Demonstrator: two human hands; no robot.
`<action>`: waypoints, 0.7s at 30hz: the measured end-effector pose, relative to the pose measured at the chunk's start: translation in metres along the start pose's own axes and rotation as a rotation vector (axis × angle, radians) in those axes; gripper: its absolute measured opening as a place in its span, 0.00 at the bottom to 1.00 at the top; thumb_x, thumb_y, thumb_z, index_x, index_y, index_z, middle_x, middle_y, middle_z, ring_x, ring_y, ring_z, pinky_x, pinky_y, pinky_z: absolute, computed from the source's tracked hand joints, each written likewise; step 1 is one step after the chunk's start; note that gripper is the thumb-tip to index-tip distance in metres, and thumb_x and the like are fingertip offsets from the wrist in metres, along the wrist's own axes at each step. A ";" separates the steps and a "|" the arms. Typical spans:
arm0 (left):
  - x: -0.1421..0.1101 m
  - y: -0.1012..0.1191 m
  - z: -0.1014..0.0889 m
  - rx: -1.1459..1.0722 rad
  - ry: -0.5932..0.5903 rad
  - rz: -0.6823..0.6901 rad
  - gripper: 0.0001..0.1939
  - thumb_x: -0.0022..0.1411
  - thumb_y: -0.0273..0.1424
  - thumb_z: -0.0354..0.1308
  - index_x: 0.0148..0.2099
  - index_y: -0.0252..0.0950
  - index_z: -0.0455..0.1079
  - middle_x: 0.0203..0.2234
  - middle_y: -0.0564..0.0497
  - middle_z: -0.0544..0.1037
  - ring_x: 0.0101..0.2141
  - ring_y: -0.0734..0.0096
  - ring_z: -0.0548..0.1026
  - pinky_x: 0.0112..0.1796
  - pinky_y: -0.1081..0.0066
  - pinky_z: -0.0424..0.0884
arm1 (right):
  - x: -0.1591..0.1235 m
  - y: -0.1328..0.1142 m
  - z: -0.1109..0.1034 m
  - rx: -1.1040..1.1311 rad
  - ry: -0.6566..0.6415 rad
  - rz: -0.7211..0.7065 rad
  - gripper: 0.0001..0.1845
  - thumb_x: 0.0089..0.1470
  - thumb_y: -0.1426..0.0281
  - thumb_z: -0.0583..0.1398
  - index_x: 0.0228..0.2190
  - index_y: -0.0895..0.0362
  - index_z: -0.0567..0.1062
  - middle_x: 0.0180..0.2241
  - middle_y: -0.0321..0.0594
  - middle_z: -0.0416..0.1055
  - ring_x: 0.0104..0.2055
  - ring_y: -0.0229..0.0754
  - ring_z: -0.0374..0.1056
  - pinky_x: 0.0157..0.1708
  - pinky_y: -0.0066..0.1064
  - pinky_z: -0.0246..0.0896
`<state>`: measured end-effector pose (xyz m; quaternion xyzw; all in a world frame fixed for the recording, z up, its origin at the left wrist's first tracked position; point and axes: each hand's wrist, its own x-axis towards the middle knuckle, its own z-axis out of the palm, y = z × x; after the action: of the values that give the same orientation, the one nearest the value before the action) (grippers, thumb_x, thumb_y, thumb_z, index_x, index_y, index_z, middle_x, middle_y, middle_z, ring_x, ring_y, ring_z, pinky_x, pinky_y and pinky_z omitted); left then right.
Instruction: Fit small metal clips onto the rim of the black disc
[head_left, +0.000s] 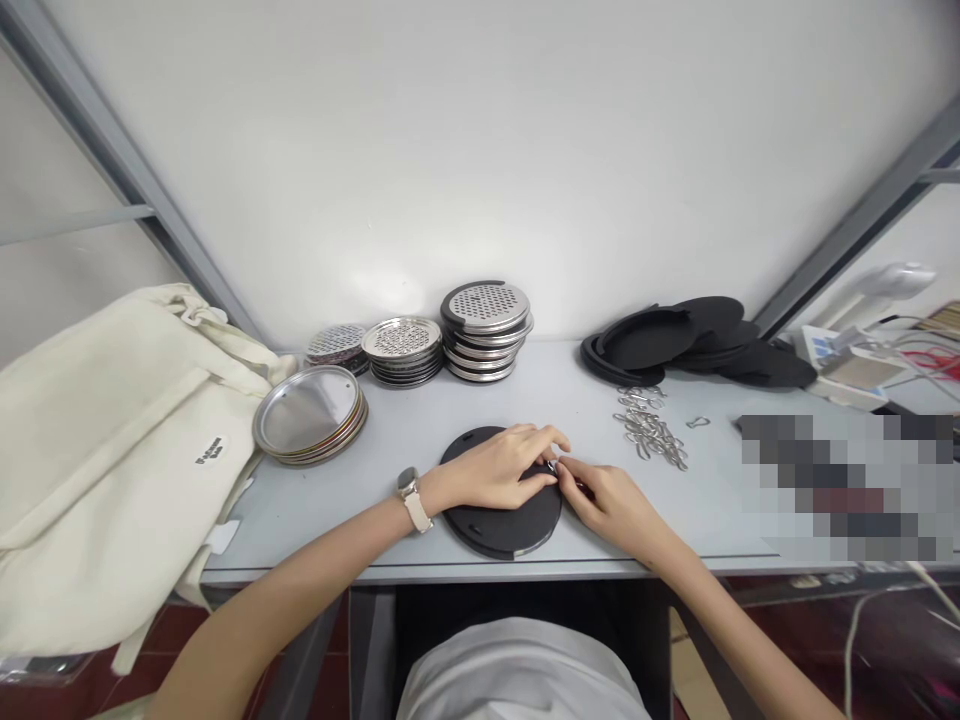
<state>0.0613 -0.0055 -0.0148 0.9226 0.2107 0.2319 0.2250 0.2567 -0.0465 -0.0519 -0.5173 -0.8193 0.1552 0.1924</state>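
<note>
A round black disc [501, 525] lies flat on the grey table [420, 430] in front of me. My left hand [501, 468], with a watch on its wrist, rests on top of the disc, fingers curled toward its right edge. My right hand [611, 500] meets it there, its fingertips pinching a small metal clip [553, 466] at the disc's rim. A loose pile of similar metal clips [649, 428] lies just beyond my right hand.
Stacks of perforated metal discs [486, 330] and plain metal plates [309, 415] stand at the back left. A heap of black discs [690, 340] lies at the back right. A cream cloth bag [112, 440] covers the table's left end. Devices and cables [870, 350] sit far right.
</note>
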 end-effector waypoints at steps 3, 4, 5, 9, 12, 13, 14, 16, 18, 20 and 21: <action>0.000 0.000 0.000 -0.005 -0.005 0.002 0.17 0.59 0.24 0.54 0.51 0.34 0.59 0.38 0.46 0.72 0.42 0.65 0.70 0.47 0.66 0.66 | 0.000 0.000 0.000 -0.004 -0.001 -0.007 0.18 0.63 0.63 0.44 0.28 0.55 0.67 0.21 0.36 0.68 0.21 0.38 0.62 0.25 0.28 0.48; 0.000 0.000 0.000 -0.009 -0.007 0.002 0.18 0.59 0.24 0.54 0.51 0.34 0.58 0.38 0.46 0.72 0.42 0.65 0.70 0.47 0.66 0.66 | 0.000 0.000 0.000 -0.001 -0.001 -0.009 0.18 0.63 0.63 0.44 0.28 0.55 0.67 0.21 0.36 0.67 0.21 0.38 0.62 0.25 0.28 0.48; 0.000 0.000 0.000 -0.013 -0.008 0.002 0.18 0.59 0.24 0.54 0.51 0.35 0.58 0.38 0.46 0.72 0.41 0.65 0.70 0.47 0.66 0.65 | 0.000 0.000 0.000 0.002 0.000 -0.010 0.19 0.63 0.63 0.44 0.27 0.55 0.67 0.20 0.35 0.67 0.21 0.38 0.61 0.25 0.28 0.48; 0.000 0.000 0.000 -0.036 -0.011 -0.007 0.18 0.58 0.23 0.54 0.52 0.35 0.58 0.37 0.46 0.71 0.41 0.65 0.70 0.47 0.66 0.65 | 0.000 -0.001 -0.001 0.022 0.002 -0.005 0.18 0.63 0.63 0.44 0.26 0.55 0.66 0.19 0.34 0.65 0.19 0.37 0.59 0.24 0.28 0.48; 0.000 0.000 0.000 -0.046 -0.015 -0.007 0.19 0.58 0.23 0.54 0.52 0.36 0.58 0.38 0.46 0.71 0.42 0.65 0.70 0.47 0.65 0.65 | 0.000 -0.001 -0.001 0.043 0.002 -0.001 0.18 0.62 0.64 0.45 0.25 0.55 0.66 0.18 0.34 0.64 0.19 0.36 0.58 0.24 0.27 0.48; 0.000 0.000 0.000 -0.047 -0.016 -0.006 0.19 0.58 0.23 0.54 0.52 0.36 0.58 0.38 0.46 0.71 0.42 0.65 0.70 0.47 0.65 0.65 | 0.001 -0.002 -0.002 0.049 0.002 -0.002 0.18 0.62 0.64 0.45 0.25 0.55 0.66 0.18 0.34 0.64 0.19 0.36 0.58 0.24 0.27 0.48; 0.000 0.000 0.000 -0.046 -0.017 -0.005 0.19 0.58 0.23 0.54 0.52 0.36 0.58 0.38 0.47 0.71 0.42 0.65 0.70 0.47 0.65 0.65 | 0.001 -0.002 -0.002 0.054 0.001 -0.002 0.18 0.62 0.64 0.45 0.25 0.55 0.66 0.18 0.33 0.64 0.19 0.36 0.58 0.24 0.27 0.47; 0.000 0.000 0.000 -0.043 -0.017 -0.001 0.19 0.58 0.23 0.54 0.52 0.36 0.58 0.38 0.47 0.71 0.41 0.65 0.70 0.47 0.65 0.66 | 0.001 -0.002 -0.003 0.066 0.001 0.000 0.18 0.62 0.63 0.45 0.24 0.55 0.65 0.18 0.33 0.63 0.19 0.36 0.57 0.24 0.27 0.47; 0.000 0.000 0.000 -0.039 -0.018 0.004 0.19 0.58 0.23 0.54 0.51 0.35 0.58 0.37 0.47 0.71 0.41 0.66 0.70 0.47 0.66 0.66 | 0.001 -0.003 -0.003 0.080 0.005 0.001 0.18 0.62 0.64 0.45 0.23 0.55 0.64 0.18 0.32 0.61 0.19 0.35 0.56 0.24 0.27 0.47; 0.000 0.000 0.000 -0.038 -0.018 0.005 0.18 0.58 0.23 0.54 0.51 0.35 0.58 0.38 0.47 0.72 0.42 0.66 0.70 0.47 0.66 0.65 | 0.000 -0.002 -0.004 0.101 0.006 0.003 0.18 0.62 0.64 0.46 0.22 0.55 0.63 0.17 0.31 0.59 0.19 0.35 0.54 0.23 0.27 0.47; 0.000 0.000 -0.001 -0.038 -0.018 0.002 0.18 0.59 0.23 0.53 0.51 0.35 0.58 0.38 0.47 0.72 0.42 0.65 0.70 0.48 0.66 0.65 | 0.000 -0.002 -0.004 0.114 0.003 0.005 0.19 0.62 0.63 0.46 0.22 0.55 0.62 0.17 0.31 0.58 0.19 0.34 0.53 0.23 0.27 0.46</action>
<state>0.0608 -0.0054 -0.0143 0.9203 0.2034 0.2279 0.2442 0.2571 -0.0471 -0.0471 -0.5080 -0.8074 0.2012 0.2225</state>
